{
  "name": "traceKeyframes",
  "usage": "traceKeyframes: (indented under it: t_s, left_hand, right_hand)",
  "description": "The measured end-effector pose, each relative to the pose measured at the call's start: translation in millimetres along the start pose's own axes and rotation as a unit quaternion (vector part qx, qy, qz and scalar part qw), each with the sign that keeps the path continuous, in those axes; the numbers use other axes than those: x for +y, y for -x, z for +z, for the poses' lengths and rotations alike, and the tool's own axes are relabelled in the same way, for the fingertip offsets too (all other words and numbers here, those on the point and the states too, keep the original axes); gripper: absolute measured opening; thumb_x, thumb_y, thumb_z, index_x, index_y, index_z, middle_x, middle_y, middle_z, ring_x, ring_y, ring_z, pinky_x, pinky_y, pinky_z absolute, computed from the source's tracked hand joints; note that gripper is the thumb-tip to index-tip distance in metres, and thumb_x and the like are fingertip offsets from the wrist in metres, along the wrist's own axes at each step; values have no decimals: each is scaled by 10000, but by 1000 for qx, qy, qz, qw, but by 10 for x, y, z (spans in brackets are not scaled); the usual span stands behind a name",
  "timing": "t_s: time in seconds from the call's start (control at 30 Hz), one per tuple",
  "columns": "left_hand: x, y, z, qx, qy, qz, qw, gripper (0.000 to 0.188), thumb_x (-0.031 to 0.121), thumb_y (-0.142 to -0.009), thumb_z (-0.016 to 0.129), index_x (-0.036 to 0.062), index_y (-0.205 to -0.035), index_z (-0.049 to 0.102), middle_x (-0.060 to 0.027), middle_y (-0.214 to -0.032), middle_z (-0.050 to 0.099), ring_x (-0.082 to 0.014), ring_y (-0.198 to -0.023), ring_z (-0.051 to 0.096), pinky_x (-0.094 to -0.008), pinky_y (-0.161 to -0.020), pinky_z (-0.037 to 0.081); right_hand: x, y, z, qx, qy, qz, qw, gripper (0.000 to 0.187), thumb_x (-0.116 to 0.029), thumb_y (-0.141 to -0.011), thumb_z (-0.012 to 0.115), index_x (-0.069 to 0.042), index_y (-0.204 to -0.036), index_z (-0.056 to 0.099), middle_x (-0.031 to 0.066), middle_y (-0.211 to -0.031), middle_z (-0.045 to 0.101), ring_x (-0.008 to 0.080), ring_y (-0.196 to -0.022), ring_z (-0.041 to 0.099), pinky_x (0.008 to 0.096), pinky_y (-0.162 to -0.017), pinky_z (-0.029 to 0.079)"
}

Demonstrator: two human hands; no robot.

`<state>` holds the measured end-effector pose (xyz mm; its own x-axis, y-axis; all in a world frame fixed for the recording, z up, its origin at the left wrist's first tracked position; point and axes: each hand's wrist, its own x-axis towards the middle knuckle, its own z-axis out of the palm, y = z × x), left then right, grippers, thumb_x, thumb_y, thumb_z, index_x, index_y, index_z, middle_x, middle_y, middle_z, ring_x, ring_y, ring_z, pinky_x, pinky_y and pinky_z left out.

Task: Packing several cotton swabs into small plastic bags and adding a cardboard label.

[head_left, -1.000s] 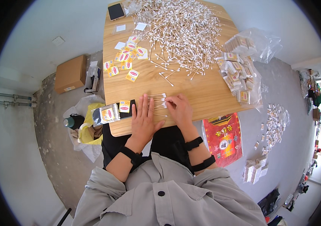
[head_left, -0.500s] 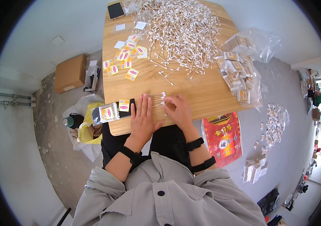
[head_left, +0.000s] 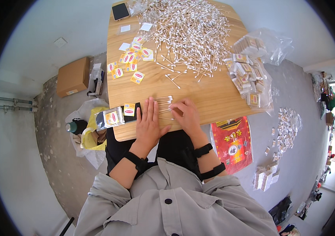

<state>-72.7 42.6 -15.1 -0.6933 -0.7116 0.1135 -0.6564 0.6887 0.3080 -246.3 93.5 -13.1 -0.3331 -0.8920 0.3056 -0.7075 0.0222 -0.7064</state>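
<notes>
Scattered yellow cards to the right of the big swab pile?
No, the scattered yellow cards lie to the left of the big swab pile.

A workroom: heaped swabs (head_left: 193,37) (grey floor (head_left: 53,129)).
</notes>
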Motion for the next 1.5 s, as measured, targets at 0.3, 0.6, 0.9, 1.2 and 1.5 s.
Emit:
traceKeyframes:
  t_s: [0.3, 0.6, 0.9, 1.2, 1.5]
  left_hand:
    - [8, 3, -9, -3, 1, -2, 1000, 996, 509, -792, 683, -50, -1486, 238, -201, -1578, 207, -315, -1477, 174, -503, -1169, 162]
    - [3, -3, 25, -3, -18, -5, 1000, 934, 503, -839, 642, -38, -1488, 244, -189, -1585, 189, -310, -1480, 165, -507, -1168, 168]
    - [20, -8, 27, -12, -22, -12, 1000, 938, 518, -839, 635, -32, -1491, 244, -185, -1591, 173, -303, -1485, 145, -501, -1175, 147]
    - [42, -64, -27, 32, 80, -2, 996, 803, 205, -817, 693, -48, -1459, 281, -231, -1531, 258, -370, -1445, 223, -508, -1167, 186]
    - [-43, -238, -59, 60, 120, 36, 990, 858, 192, -780, 733, -33, -1467, 271, -203, -1481, 354, -352, -1419, 279, -513, -1167, 193]
  right_hand:
    - [-56, 12, 0, 5, 11, -11, 1000, 118, -94, -728, 739, -129, -826, 684, 67, -844, 585, 288, -840, 573, 397, -728, 466]
    - [-21, 104, 18, 28, 12, -64, 997, 117, -69, -748, 722, -94, -856, 682, 72, -846, 601, 289, -828, 574, 394, -720, 464]
    - [3, 119, 9, 25, -20, -39, 999, 135, -42, -750, 714, -77, -877, 686, 89, -865, 618, 307, -838, 584, 395, -718, 478]
    - [-47, 90, 59, 109, -165, 119, 973, 103, -71, -904, 612, -38, -992, 657, 109, -907, 601, 237, -864, 601, 359, -756, 482]
    - [-74, -23, 334, 178, -334, 191, 906, 356, -241, -1045, 403, 23, -1255, 514, 128, -1194, 499, 222, -1139, 552, 332, -1005, 429]
